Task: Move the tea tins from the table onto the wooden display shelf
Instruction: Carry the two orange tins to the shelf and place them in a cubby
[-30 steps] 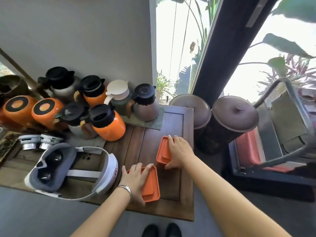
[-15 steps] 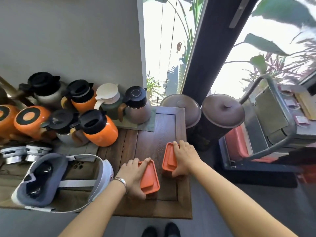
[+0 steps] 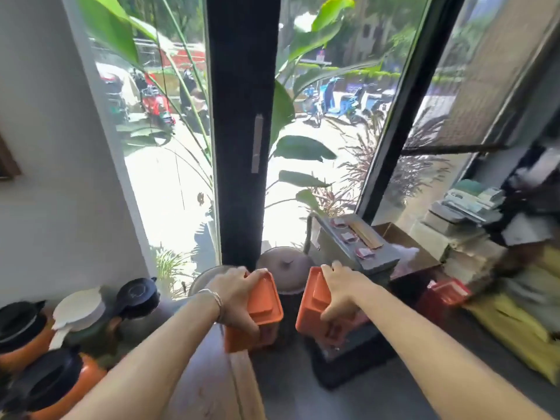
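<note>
I hold two orange tea tins in the air past the right edge of the wooden table [image 3: 209, 389]. My left hand [image 3: 238, 294] grips the left tin [image 3: 263, 301] from its left side, a bracelet on the wrist. My right hand [image 3: 341, 291] grips the right tin [image 3: 313, 304] from its right side. Both tins are tilted with their lids facing each other, a small gap between them. No wooden display shelf is in view.
Several orange, black and white thermos jugs [image 3: 75, 310] stand at the lower left. Two lidded clay jars [image 3: 286, 268] sit by the black window pillar [image 3: 242, 131]. A grey trolley [image 3: 363, 247], a cardboard box, stacked papers [image 3: 466, 204] and yellow bags fill the right.
Both hands lifted the tins off the table and carried them right and up. My head turned up and to the right, so the window fills the view and the headset is out of sight.
</note>
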Demonstrator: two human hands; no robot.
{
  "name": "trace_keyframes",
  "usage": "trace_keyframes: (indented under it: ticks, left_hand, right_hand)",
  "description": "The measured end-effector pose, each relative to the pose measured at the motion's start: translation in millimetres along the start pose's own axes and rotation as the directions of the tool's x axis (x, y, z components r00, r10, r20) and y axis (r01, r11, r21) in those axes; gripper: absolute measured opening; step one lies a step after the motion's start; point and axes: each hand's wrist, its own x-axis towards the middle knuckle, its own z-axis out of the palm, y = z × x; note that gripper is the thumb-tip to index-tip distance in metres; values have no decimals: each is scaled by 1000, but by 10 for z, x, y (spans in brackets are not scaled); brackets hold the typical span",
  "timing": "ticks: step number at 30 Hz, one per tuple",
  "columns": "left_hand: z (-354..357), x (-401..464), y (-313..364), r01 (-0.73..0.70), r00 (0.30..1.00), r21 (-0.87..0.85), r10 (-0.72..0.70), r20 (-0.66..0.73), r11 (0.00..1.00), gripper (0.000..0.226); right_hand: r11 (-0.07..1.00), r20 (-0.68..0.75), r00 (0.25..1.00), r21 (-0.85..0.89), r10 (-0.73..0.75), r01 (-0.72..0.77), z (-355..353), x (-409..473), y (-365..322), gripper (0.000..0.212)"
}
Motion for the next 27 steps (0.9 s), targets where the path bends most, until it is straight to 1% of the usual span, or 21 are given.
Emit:
trace_keyframes:
  ticks: [3,6,8,10,13,15,18,23,25,27]
  left_hand:
    - [-571,339,441,-129,991,48,130,-35,991,114]
    - [-1034,652,977,-251,964,104,258,-60,962,114]
    - [-1272,837,1394,-325,939,131,336,-74,937,109]
    - [-1446,980,1855,-394,909,134,407,-93,909,102]
    - [-1604,1145,2611,-507,849,151,522,-84,849,108]
    - [-1676,1202,3150,-575,809,146,586,-50,805,111]
    - [-1741,1212,3987,-656,747,138,664,-24,742,110]
    - [-1757,1149,5463,-754,643,172,766,-3,634,105]
    - [-1765,1105,6082,-778,611,187,791,8,600,108]
    - [-1772,1074,6674,-799,589,166,808,25,578,105]
  right_hand:
    - [993,-43,994,67,100,-97,-391,-412,487,108]
    - [977,-93,973,67,210,-204,-686,-899,965,106]
    - [954,-114,953,139,281,-265,-819,-1274,1301,97]
    - [921,-129,923,205,362,-332,-918,-1694,1623,95]
    - [874,-149,868,198,474,-444,-1021,-2334,2075,102]
    - [829,-163,819,221,550,-513,-1034,-2784,2379,107]
    - [754,-180,737,260,652,-604,-986,-3475,2830,114]
    - [649,-166,629,271,759,-711,-879,-4589,3563,108]
    - [607,-166,585,279,794,-744,-802,-5041,3888,106]
    - [570,-165,547,288,821,-769,-712,-5462,4219,103]
